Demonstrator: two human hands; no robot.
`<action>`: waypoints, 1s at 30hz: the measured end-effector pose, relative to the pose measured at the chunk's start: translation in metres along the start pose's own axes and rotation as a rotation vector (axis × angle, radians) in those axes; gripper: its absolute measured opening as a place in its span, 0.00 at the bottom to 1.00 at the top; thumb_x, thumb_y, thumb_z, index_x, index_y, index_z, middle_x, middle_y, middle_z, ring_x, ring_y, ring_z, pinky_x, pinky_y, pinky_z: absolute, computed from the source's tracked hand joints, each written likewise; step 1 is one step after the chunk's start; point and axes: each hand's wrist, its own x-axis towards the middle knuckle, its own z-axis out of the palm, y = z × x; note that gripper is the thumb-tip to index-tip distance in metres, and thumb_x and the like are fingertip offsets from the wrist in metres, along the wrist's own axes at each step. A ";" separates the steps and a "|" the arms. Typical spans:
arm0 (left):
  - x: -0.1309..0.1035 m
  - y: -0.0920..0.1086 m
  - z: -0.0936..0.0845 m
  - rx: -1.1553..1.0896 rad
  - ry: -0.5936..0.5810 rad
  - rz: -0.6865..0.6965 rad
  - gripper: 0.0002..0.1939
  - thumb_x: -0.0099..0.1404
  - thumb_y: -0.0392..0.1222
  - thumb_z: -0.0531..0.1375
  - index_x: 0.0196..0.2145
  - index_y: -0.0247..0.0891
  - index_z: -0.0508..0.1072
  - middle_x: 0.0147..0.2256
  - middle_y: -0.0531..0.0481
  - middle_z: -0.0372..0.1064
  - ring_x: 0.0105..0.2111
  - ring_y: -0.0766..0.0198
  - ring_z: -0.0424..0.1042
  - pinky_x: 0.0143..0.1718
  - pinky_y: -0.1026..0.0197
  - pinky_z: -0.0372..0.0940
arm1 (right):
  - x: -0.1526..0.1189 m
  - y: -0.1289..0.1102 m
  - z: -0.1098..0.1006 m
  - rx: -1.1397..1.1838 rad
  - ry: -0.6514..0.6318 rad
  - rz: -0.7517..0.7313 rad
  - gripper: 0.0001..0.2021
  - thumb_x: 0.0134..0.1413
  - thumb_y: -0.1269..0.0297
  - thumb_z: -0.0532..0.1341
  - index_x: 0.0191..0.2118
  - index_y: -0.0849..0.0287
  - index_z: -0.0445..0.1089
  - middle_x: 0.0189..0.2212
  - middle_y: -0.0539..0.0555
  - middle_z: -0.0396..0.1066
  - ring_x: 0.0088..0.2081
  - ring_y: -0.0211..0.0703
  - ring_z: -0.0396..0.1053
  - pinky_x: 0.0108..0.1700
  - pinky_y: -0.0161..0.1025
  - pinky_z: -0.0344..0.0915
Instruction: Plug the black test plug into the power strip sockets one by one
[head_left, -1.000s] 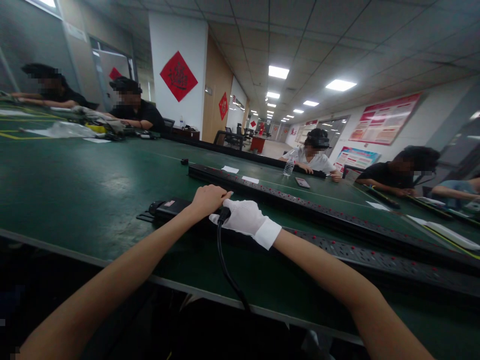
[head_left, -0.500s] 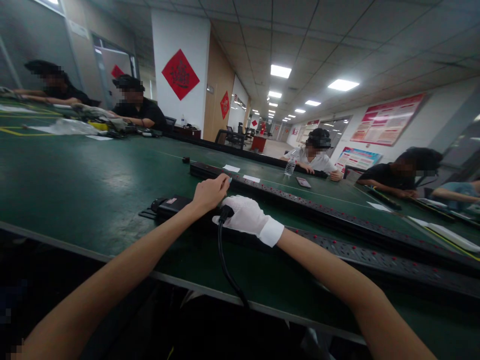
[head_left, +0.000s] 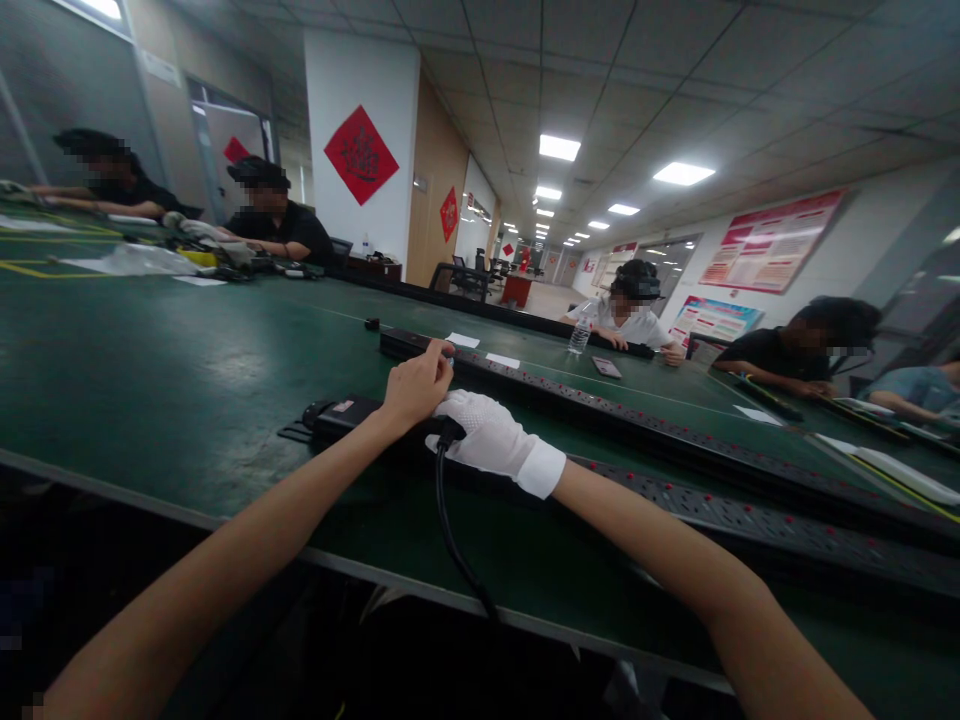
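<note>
My right hand, in a white glove, is closed around a black cable plug at the near power strip. From the plug a black cord hangs over the table's front edge. Bare and curled, my left hand is just left of the glove, above the strip's end. A small pale bluish bit shows at its fingertips, too small to name. The near power strip is long and black, with rows of sockets and red switches. Its left end has a smooth black housing, partly behind my left forearm.
A second long power strip lies behind the first on the green table. Beyond it are white paper slips, a phone and a water bottle. Several people sit around the table's far sides.
My left fingers have shifted slightly up and to the left. The gloved hand and plug have moved only a little, staying at the near strip.
</note>
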 end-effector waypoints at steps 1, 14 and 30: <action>0.001 -0.001 0.003 -0.001 -0.007 0.023 0.15 0.64 0.39 0.48 0.49 0.40 0.59 0.38 0.48 0.71 0.39 0.58 0.71 0.38 0.60 0.62 | -0.001 0.001 0.001 0.019 -0.011 -0.002 0.14 0.52 0.58 0.58 0.43 0.59 0.66 0.40 0.55 0.69 0.43 0.39 0.66 0.46 0.36 0.60; 0.004 -0.015 0.024 0.246 -0.007 0.229 0.27 0.64 0.50 0.47 0.59 0.40 0.51 0.62 0.41 0.39 0.61 0.46 0.39 0.55 0.40 0.45 | -0.004 0.003 0.005 0.015 0.044 -0.062 0.09 0.54 0.62 0.56 0.40 0.57 0.67 0.36 0.53 0.71 0.39 0.39 0.68 0.44 0.35 0.62; -0.001 -0.009 0.010 0.381 -0.315 0.310 0.18 0.66 0.37 0.43 0.36 0.34 0.73 0.35 0.42 0.73 0.43 0.55 0.69 0.55 0.37 0.37 | -0.001 -0.010 -0.002 -0.178 0.019 -0.030 0.12 0.54 0.56 0.56 0.38 0.58 0.67 0.36 0.55 0.70 0.37 0.41 0.67 0.39 0.36 0.60</action>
